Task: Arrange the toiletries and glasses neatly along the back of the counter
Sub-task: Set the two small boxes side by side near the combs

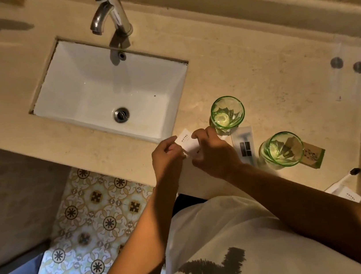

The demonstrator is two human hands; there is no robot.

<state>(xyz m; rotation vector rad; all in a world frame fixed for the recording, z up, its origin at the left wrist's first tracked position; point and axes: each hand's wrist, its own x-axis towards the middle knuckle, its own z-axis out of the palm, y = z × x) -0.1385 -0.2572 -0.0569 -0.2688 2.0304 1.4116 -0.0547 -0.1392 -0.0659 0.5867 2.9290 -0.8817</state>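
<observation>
Step in hand: gathering toiletries. Left hand (166, 157) and right hand (212, 153) both pinching white packet (187, 142) at front tabletop (258, 68) edge, just right of sink (108, 89). Two green glasses (227, 112) (281, 149), razor sachet (244, 144), brown box (312, 156) further right of sink. Next, likely: carry packet toward back wall, lay square.

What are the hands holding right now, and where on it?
Both hands, left and right, pinch the white HOTEL packet by its opposite lower edges.
</observation>
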